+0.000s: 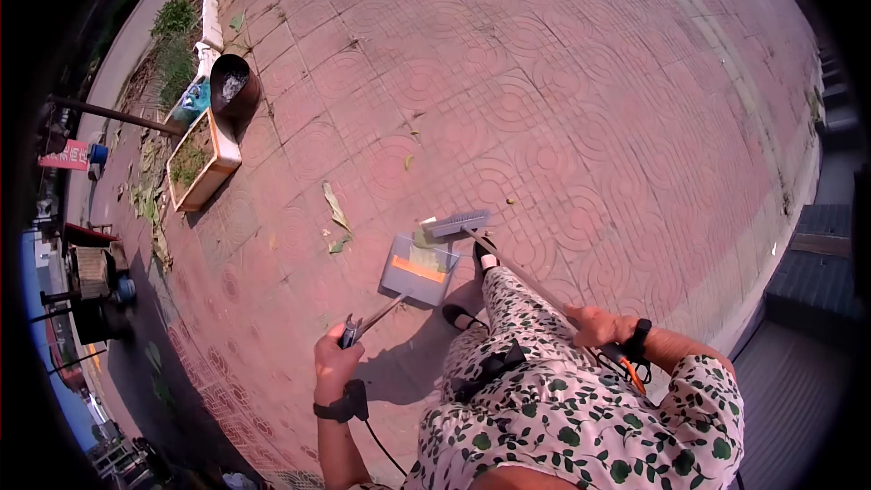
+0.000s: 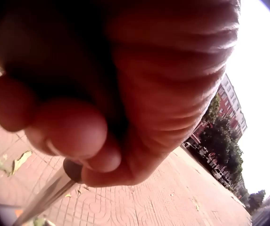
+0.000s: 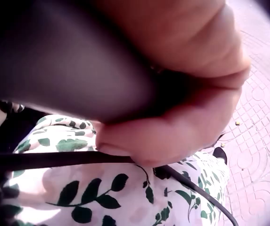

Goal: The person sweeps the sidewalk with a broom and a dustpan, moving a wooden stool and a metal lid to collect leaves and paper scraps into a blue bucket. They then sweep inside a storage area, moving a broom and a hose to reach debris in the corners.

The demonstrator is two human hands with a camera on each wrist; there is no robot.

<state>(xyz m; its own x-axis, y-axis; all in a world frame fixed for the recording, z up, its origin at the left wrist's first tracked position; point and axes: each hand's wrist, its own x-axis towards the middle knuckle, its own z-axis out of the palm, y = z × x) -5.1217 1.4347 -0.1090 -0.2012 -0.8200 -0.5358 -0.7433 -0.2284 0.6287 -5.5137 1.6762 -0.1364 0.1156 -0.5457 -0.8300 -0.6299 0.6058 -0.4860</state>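
Head view — dustpan (image 1: 399,286) is held in left grip (image 1: 334,363), broom (image 1: 456,223) in right grip (image 1: 594,325); some litter (image 1: 425,257) is collected — leaves (image 1: 336,207) are left unswept.

An orange planter box (image 1: 207,166) sits on red patterned paving (image 1: 562,82), a black tub (image 1: 234,86) just beyond it and dry leaves (image 1: 336,209) off to its right

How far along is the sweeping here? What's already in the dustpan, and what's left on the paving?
Partly done. Some leaf litter already lies in the dustpan. In hand: the left hand grips the dustpan's long handle, and the right hand grips the broom, its head at the pan's far edge. Left: long leaves beside the pan and small scraps on the paving farther out.
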